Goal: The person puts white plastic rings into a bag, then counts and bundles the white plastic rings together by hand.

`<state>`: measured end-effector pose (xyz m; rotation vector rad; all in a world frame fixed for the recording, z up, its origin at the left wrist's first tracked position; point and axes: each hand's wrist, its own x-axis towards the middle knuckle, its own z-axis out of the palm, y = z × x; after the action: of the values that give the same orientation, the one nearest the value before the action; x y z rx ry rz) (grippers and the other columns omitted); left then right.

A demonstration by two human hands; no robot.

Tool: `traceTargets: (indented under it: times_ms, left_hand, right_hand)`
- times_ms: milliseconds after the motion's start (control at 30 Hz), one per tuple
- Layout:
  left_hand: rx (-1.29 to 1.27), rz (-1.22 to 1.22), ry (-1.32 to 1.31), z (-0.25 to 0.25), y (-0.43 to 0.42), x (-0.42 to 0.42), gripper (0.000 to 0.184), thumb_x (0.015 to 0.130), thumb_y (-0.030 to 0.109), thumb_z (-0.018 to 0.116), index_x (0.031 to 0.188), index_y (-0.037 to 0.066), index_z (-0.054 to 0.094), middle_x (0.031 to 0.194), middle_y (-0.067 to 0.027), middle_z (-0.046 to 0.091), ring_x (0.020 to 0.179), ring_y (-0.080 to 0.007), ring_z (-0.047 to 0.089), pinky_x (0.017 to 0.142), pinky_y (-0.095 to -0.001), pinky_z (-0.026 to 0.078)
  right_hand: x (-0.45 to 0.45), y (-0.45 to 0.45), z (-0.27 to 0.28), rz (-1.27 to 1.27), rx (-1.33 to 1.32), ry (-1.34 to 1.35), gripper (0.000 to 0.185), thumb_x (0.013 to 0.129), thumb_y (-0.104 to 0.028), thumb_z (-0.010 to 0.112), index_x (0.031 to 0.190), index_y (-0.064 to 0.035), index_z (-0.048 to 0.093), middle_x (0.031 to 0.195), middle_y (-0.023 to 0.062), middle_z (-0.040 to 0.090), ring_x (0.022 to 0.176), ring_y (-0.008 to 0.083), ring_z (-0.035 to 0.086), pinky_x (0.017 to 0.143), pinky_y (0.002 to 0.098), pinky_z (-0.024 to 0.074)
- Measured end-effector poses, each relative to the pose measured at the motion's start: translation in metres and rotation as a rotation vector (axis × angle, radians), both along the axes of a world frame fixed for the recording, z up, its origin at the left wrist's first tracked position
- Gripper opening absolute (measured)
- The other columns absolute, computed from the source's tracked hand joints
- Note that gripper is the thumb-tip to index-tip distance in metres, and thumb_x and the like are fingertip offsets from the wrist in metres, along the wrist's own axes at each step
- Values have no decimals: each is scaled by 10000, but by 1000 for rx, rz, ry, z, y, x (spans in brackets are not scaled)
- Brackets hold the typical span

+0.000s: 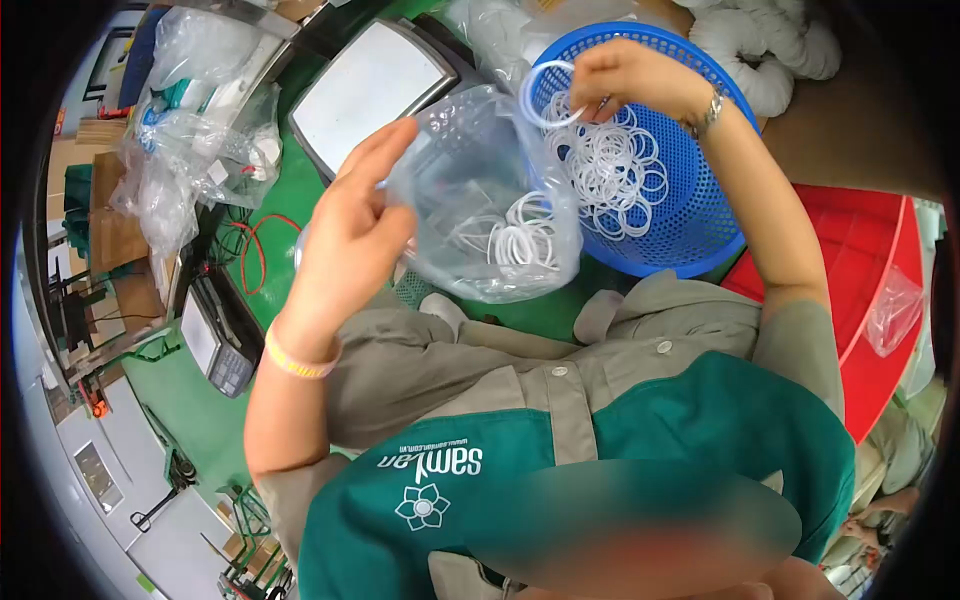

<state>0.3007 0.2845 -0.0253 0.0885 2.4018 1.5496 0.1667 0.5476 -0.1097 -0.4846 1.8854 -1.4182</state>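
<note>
My left hand [365,215] is at the left rim of a clear plastic bag [450,150], its thumb and fingers closed on the plastic. Several white rings [525,235] lie inside the bag. Over the blue perforated basket [690,200], my right hand [612,82] pinches one or more white rings [540,95] near the bag's right edge. A heap of loose white rings [615,165] rests in the basket below my right hand.
A scale with a white plate [370,95] stands behind the bag. At the right is a red tray [850,240]. Another scale [215,335] sits on the green floor at left. Crumpled plastic bags [200,130] lie upper left, white bundles [765,45] upper right.
</note>
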Motion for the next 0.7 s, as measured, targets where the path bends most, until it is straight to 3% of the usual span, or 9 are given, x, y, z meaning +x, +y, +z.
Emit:
traceTargets:
  times_ms: [33,133,167,233,267,333,400,600,700]
  left_hand:
    - [-39,1,-30,2,-6,0,582,691,-79,387,1264,25,389,1312,-68,348,629,-36,460,580,-190,432]
    - [39,50,-64,1,-20,1,610,673,-114,360,1263,38,398,1293,-82,352,590,-28,430,554,-184,419]
    - [36,50,-66,2,-23,0,611,679,-117,353,1267,44,395,1301,-80,345,591,-24,430,556,-185,421]
    - [15,86,-107,1,-26,0,609,680,-118,351,1267,40,395,1307,-83,339,590,-23,426,560,-185,422]
    - [-25,112,-136,4,-25,-1,614,672,-121,351,1263,39,402,1312,-84,334,587,-25,425,562,-184,421]
    - [-27,115,-142,3,-27,-2,617,668,-121,355,1261,39,404,1313,-85,334,586,-27,427,562,-183,421]
    - [-27,114,-135,0,-32,-4,623,659,-120,364,1261,34,402,1316,-92,333,582,-34,434,557,-184,421]
    - [-3,105,-93,0,-33,-6,619,650,-115,365,1254,15,404,1314,-100,343,571,-37,424,554,-178,416]
    - [-78,88,-126,8,-27,-5,606,640,-113,364,1223,29,450,1306,-116,351,607,-45,432,567,-180,399]
  right_hand:
    - [-19,14,-29,-78,-99,-89,174,800,-203,528,740,-53,591,690,22,601,638,90,573,589,206,469]
    - [-66,58,-149,-233,249,-38,214,786,-223,548,742,-24,614,712,63,613,660,130,581,609,240,480]
    - [-66,68,-193,-207,449,222,304,789,-317,551,876,-37,633,857,142,622,828,210,587,732,333,471]
    - [-59,73,-277,-284,675,435,737,678,-575,570,1287,-208,377,1332,286,218,1176,416,343,955,397,324]
    - [-48,57,-268,-265,782,289,869,649,-654,533,1352,-252,219,1369,289,78,1234,467,189,1010,443,217]
    - [-28,26,-278,-165,891,262,894,644,-716,466,1362,-267,177,1371,292,69,1274,445,37,1025,506,74]
    - [-7,6,-283,19,755,394,916,625,-758,431,1360,-270,184,1375,290,45,1277,434,-56,1008,537,-29]
    - [58,3,-250,203,527,-66,978,607,-726,521,1366,-238,145,1373,296,-42,1252,476,-91,1020,511,39]
    - [86,8,-236,258,202,-255,1049,621,-634,606,1366,-107,86,1390,237,38,1297,364,14,1038,436,122]
